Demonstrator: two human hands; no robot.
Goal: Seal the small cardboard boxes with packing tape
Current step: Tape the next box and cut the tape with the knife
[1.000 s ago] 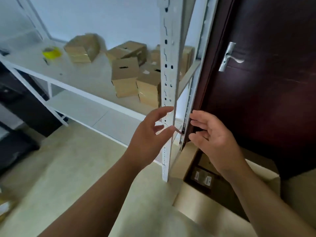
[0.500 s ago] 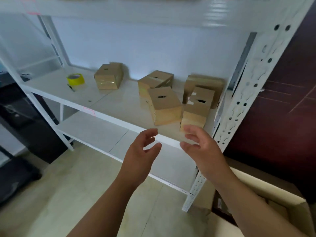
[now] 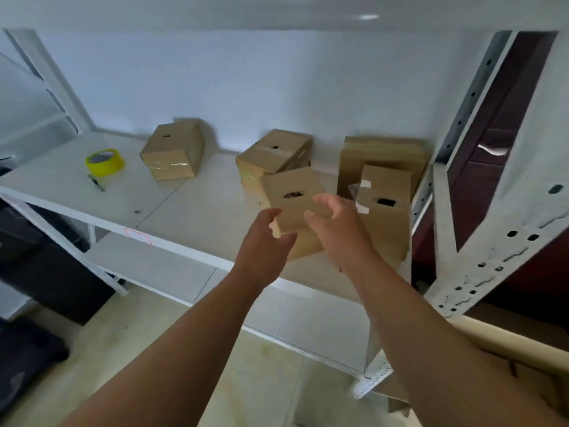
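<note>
Several small cardboard boxes stand on a white shelf. The nearest box, with a dark slot in its top, sits at the shelf's front. My left hand is at that box's front left corner, fingers spread. My right hand hovers at its right side, fingers loosely bent and holding nothing. Another slotted box with white paper scraps stands just to the right. Two more boxes lie farther back, and a taller one leans at the back right. A yellow tape roll rests at the shelf's left.
A small dark tool lies beside the tape. A perforated white upright frames the shelf on the right, with a dark door behind it. A lower shelf lies beneath. A large open carton stands on the floor at the right.
The view has swung from the rack's upright and door to the shelf front. Both hands have reached forward and up from below the shelf edge to the nearest box.
</note>
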